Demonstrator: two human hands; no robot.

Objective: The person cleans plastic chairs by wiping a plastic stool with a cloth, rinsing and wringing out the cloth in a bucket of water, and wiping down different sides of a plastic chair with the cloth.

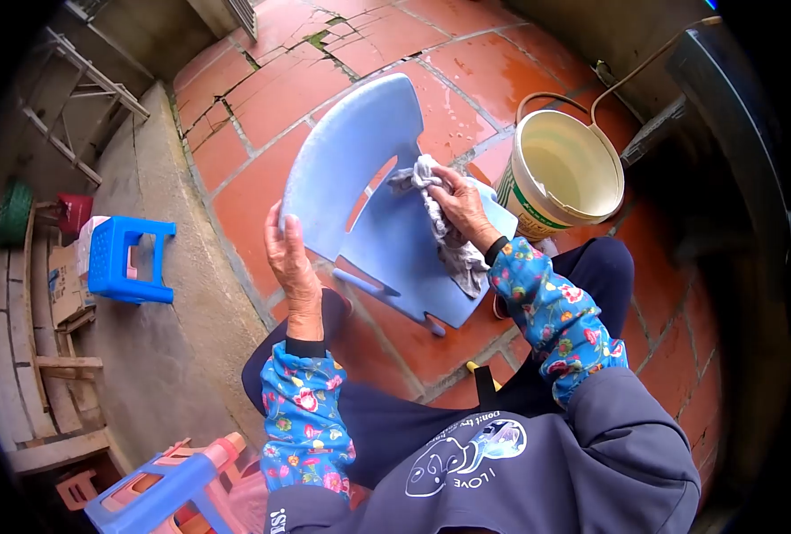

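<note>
A light blue plastic chair [360, 151] lies tipped on the red tiles in front of me, its curved backrest toward the upper left. My left hand [293, 262] is at the backrest's lower left edge, fingers apart, with the thumb up by the rim. On the seat, my right hand [462, 209] has its fingers closed on a wet grey-white cloth [458, 254], which trails down across the seat toward its edge. Part of the seat is hidden under the cloth and my right hand.
A white bucket [569, 169] with water and a hose at its rim stands right of the chair. A small blue stool [133, 260] sits at left near wooden slats. Stacked stools [168, 489] are at lower left. A dark panel [734, 133] rises at right.
</note>
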